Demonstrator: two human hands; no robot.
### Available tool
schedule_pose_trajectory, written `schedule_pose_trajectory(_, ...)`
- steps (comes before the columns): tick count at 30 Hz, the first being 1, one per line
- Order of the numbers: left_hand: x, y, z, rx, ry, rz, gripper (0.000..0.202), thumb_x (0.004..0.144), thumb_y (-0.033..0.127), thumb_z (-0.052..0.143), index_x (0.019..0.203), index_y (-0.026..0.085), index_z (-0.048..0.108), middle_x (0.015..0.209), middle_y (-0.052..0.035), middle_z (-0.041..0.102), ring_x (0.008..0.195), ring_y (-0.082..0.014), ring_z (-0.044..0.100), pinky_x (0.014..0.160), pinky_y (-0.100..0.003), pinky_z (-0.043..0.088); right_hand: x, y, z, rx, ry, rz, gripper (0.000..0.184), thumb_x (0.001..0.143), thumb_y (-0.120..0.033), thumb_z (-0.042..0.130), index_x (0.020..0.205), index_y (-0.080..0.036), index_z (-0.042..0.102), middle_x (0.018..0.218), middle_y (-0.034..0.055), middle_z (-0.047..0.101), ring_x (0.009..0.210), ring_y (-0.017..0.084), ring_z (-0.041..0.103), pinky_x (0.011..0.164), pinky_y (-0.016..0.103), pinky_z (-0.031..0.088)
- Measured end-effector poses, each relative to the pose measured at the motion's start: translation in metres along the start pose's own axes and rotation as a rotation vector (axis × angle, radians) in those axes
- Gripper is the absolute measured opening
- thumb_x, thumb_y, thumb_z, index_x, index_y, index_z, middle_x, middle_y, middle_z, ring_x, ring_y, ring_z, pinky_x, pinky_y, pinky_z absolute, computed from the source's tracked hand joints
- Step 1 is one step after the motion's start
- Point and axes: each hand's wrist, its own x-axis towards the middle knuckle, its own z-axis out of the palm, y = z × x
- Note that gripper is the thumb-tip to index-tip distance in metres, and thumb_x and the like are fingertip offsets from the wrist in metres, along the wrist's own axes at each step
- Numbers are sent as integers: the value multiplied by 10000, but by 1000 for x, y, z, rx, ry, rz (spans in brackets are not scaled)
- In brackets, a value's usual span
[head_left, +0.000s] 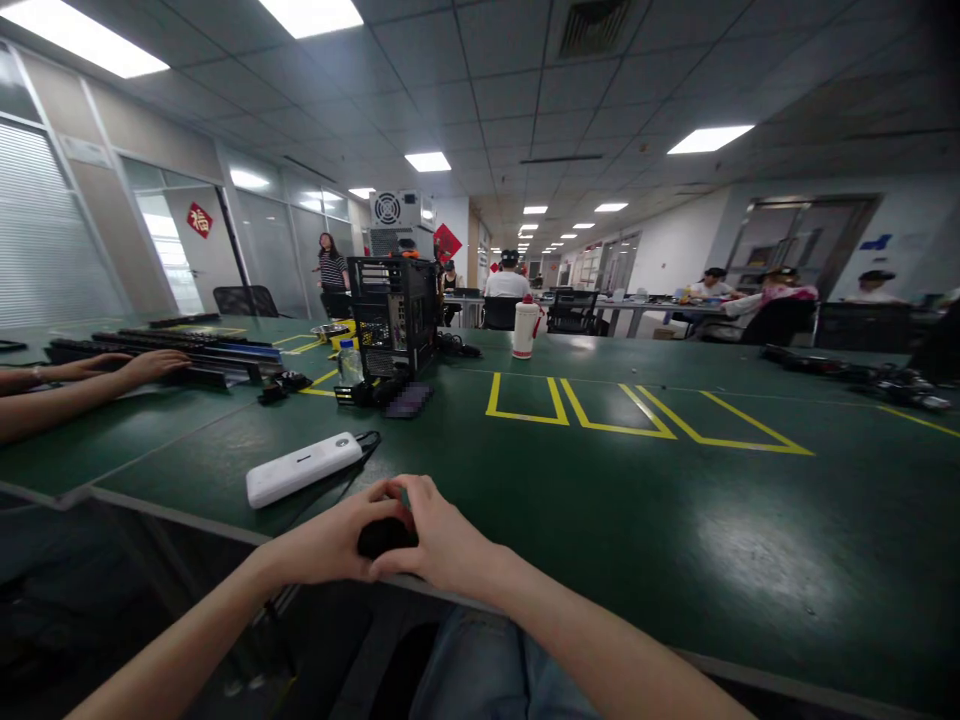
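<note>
At the front edge of the green table, my left hand (360,530) and my right hand (431,535) meet, with fingers and thumbs curled toward each other. Between them shows a small rounded black thing (386,537), mostly covered by the fingers; its kind is not clear. Just beyond my left hand lies a white power bank (304,468) with a black cable (367,450) at its right end. My forearms reach in from the lower corners over the table edge.
Further back stand an open black computer case (394,315), a small clear bottle (349,362) and a white cup (523,330). Yellow tape outlines (566,422) mark the table. At left, another person's hands (154,368) rest on a row of dark parts (217,355). Cables (892,380) lie at right.
</note>
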Motion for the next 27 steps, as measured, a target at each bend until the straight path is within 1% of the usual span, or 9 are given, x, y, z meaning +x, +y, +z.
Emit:
schedule_pose_trajectory(2, -7, -9, -1, -33, 50, -32, 357, 600, 228, 581, 949, 213, 507, 1035, -26, 468, 976, -198, 435, 871, -311, 350, -1, -1, -3, -11, 7, -28, 719, 556, -398, 664, 1165, -233, 320, 1129, 96, 384, 970, 229, 467, 802, 376, 399)
schedule_pose_trajectory(5, -14, -21, 2, -63, 164, -116, 318, 628, 189, 508, 944, 197, 468, 950, -17, 503, 902, -176, 471, 825, -298, 376, -9, 7, -25, -34, 93, 8, 565, 658, -398, 579, 1149, -233, 354, 1136, 92, 380, 909, 200, 513, 773, 365, 422)
schedule_pose_trajectory(8, -16, -30, 8, -72, 255, -191, 329, 637, 169, 471, 964, 190, 434, 945, -21, 504, 905, -174, 470, 829, -300, 368, -20, 27, -63, -104, 198, 83, 427, 714, -403, 508, 1088, -217, 420, 1087, 88, 423, 872, 186, 533, 768, 365, 432)
schedule_pose_trajectory(11, -15, -32, 9, 18, 293, -235, 324, 628, 185, 480, 949, 197, 443, 956, -23, 502, 943, -194, 444, 856, -324, 342, -38, 55, -108, -219, 241, 172, 376, 735, -411, 472, 1055, -215, 445, 1063, 81, 459, 845, 180, 551, 750, 354, 449)
schedule_pose_trajectory(14, -15, -26, 6, 150, 286, -240, 320, 627, 215, 492, 944, 218, 457, 996, -14, 489, 971, -210, 420, 875, -340, 313, -66, 87, -149, -392, 302, 240, 339, 742, -402, 456, 1015, -202, 471, 1033, 85, 486, 808, 184, 568, 723, 349, 458)
schedule_pose_trajectory(17, -15, -20, 3, 183, 232, -272, 338, 663, 255, 469, 998, 231, 439, 1011, -11, 486, 878, -191, 476, 801, -299, 358, -98, 121, -180, -574, 356, 305, 289, 752, -371, 435, 971, -192, 493, 998, 90, 502, 770, 184, 577, 699, 346, 460)
schedule_pose_trajectory(22, -17, -17, 3, 199, 221, -322, 343, 669, 258, 453, 1008, 222, 421, 968, -7, 505, 799, -176, 505, 714, -266, 384, -134, 160, -201, -660, 381, 394, 261, 737, -359, 439, 912, -183, 520, 934, 77, 523, 724, 175, 585, 657, 326, 470)
schedule_pose_trajectory(25, -10, -16, 5, 202, 214, -305, 327, 662, 242, 458, 986, 212, 424, 927, -2, 508, 801, -173, 502, 721, -268, 388, -132, 161, -201, -617, 393, 389, 264, 734, -362, 435, 909, -189, 530, 925, 65, 538, 713, 166, 590, 642, 313, 475)
schedule_pose_trajectory(27, 8, -12, 9, 203, 207, -259, 307, 673, 243, 453, 977, 214, 425, 915, 2, 502, 798, -168, 503, 723, -268, 392, -125, 155, -197, -580, 382, 370, 253, 733, -354, 441, 903, -193, 535, 919, 58, 548, 715, 162, 590, 647, 310, 476)
